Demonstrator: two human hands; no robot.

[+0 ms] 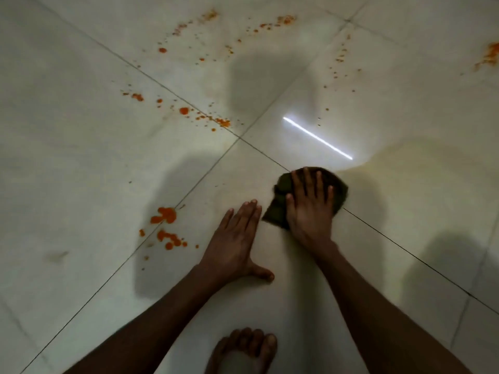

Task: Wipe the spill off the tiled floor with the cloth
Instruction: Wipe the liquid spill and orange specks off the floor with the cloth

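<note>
A dark green cloth [280, 203] lies on the pale tiled floor [81, 157], right of centre. My right hand [309, 211] is pressed flat on top of it, fingers spread. To its left my left hand [235, 238] rests flat on the bare tile, holding nothing, fingertips almost touching the cloth's edge. Orange spill blotches [164, 215] sit left of my left hand. More orange spots [185, 111] run along a grout line further away, and fine splatter [283, 21] is scattered at the far side. Another orange patch [491, 54] shows at the right edge.
My bare foot [243, 352] stands at the bottom centre between my forearms. Dark grout lines cross near the cloth. A bright strip of reflected light [317, 137] lies beyond the cloth. Shadows fall across the tiles.
</note>
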